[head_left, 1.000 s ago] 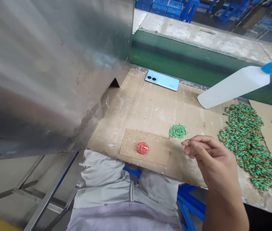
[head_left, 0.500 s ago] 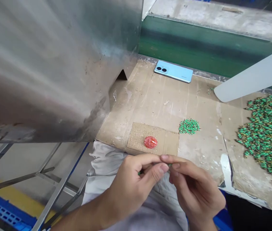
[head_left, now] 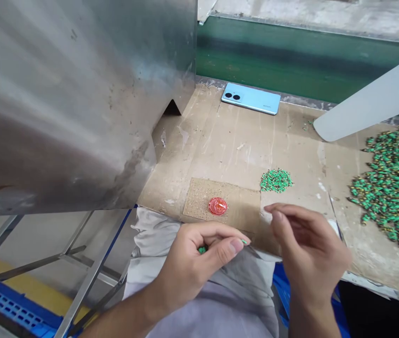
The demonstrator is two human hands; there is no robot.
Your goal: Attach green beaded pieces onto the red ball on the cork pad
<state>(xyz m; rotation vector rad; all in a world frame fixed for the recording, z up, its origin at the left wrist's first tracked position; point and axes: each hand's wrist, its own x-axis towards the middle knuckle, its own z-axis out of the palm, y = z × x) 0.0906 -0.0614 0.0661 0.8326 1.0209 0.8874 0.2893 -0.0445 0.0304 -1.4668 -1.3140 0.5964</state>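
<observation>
My left hand [head_left: 199,258] hovers over my lap at the bench's front edge, thumb and fingers pinched on small green parts [head_left: 243,241]; more green shows in the palm. My right hand [head_left: 308,249] is just to its right, fingers loosely curled and apart, nothing visible in them. A small heap of green parts [head_left: 276,180] lies on the cardboard-covered bench [head_left: 241,150] beyond my hands. A far bigger heap [head_left: 393,183] spreads at the right. A red round piece [head_left: 218,205] sits on a small cardboard pad [head_left: 234,209].
A large sheet-metal housing [head_left: 72,94] fills the left and overhangs the bench. A light blue phone [head_left: 250,98] lies at the back by a green conveyor belt [head_left: 291,65]. A white plastic scoop [head_left: 375,105] juts in from the right. Blue crates [head_left: 5,314] sit on the floor.
My right hand first held a green part alone, then met my left hand over my lap. Now it has drawn away to the right, leaving the parts in my left pinch.
</observation>
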